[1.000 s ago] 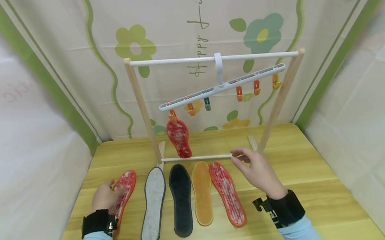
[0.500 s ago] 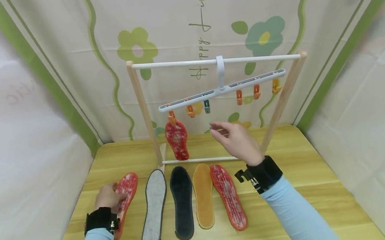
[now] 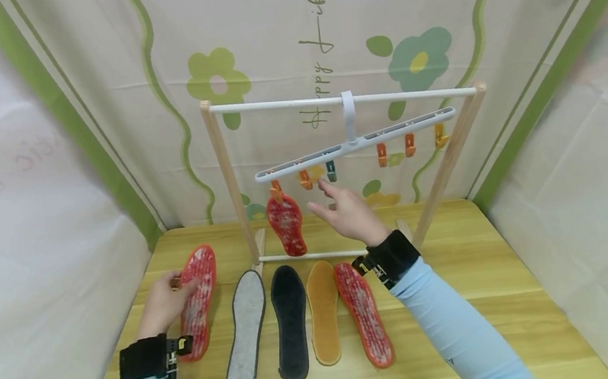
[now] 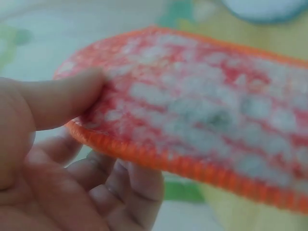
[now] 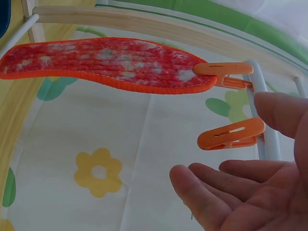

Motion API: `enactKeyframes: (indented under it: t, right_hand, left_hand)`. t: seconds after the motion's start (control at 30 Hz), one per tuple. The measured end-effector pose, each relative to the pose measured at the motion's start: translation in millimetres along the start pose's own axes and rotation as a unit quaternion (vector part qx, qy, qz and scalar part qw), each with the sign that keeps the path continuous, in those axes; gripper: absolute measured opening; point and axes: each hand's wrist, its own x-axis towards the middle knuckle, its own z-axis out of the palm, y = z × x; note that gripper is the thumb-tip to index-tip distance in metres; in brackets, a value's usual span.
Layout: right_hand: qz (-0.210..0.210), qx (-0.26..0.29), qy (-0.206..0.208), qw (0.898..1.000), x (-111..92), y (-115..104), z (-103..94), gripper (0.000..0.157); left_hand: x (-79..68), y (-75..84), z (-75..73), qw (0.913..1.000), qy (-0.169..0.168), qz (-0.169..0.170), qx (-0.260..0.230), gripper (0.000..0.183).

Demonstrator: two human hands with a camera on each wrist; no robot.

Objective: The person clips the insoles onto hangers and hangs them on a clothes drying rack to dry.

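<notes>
In my left hand (image 3: 162, 304) I hold a red-and-white insole (image 3: 201, 295) with orange edging, raised off the table at the left. The left wrist view shows the thumb (image 4: 67, 96) on its upper face and the fingers beneath. My right hand (image 3: 353, 214) reaches up below the grey hanger (image 3: 353, 142), its fingers extended and holding nothing. Just ahead of it hangs a free orange clip (image 5: 231, 134), apart from the fingers. A matching red insole (image 5: 110, 67) dangles from the end orange clip (image 5: 224, 72).
On the table lie a grey insole (image 3: 244, 334), a black one (image 3: 291, 325), a mustard one (image 3: 325, 315) and another red insole (image 3: 365, 317). A wooden-legged rack (image 3: 231, 185) carries the hanger on its white top rod (image 3: 283, 103). Further clips include a green one (image 3: 331, 171).
My left hand has lifted the red insole from the table. My right hand has moved left and up from the rack's lower rod toward the clips, its fingers spreading.
</notes>
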Motion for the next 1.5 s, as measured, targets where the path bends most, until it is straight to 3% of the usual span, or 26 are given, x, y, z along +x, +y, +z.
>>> enactKeyframes:
  t: [0.23, 0.4, 0.57, 0.83, 1.0, 1.27, 1.5]
  right_hand:
    - [0.003, 0.042, 0.002, 0.999, 11.5, 0.9, 4.3, 0.072]
    - [0.000, 0.059, 0.007, 0.998, 19.0, -0.7, 7.5, 0.071]
    - [-0.004, 0.085, 0.024, 0.996, 25.9, -2.7, 10.9, 0.065]
    - [-0.013, 0.127, 0.057, 0.990, 32.6, -8.6, 12.5, 0.056]
    - [0.002, 0.148, 0.061, 0.987, 35.3, -12.4, 14.4, 0.056]
    - [0.023, 0.189, 0.063, 0.980, 36.5, -14.3, 17.4, 0.052]
    - [0.014, 0.229, 0.069, 0.971, 37.0, -17.6, 19.1, 0.046]
  left_hand:
    - [-21.8, 51.9, 4.6, 0.9940, 0.065, 0.070, -0.054, 0.045]
    - [-27.8, 83.5, 21.6, 0.9840, 0.071, 0.110, -0.120, 0.041]
    - [-22.7, 107.3, 44.4, 0.9745, 0.060, 0.132, -0.171, 0.036]
    - [-6.1, 130.4, 73.7, 0.9598, 0.031, 0.143, -0.240, 0.030]
    - [4.1, 137.8, 88.9, 0.9538, 0.010, 0.136, -0.268, 0.029]
    - [15.2, 147.9, 110.4, 0.9549, 0.019, 0.133, -0.265, 0.026]
    - [21.1, 154.5, 119.7, 0.9554, 0.033, 0.135, -0.260, 0.024]
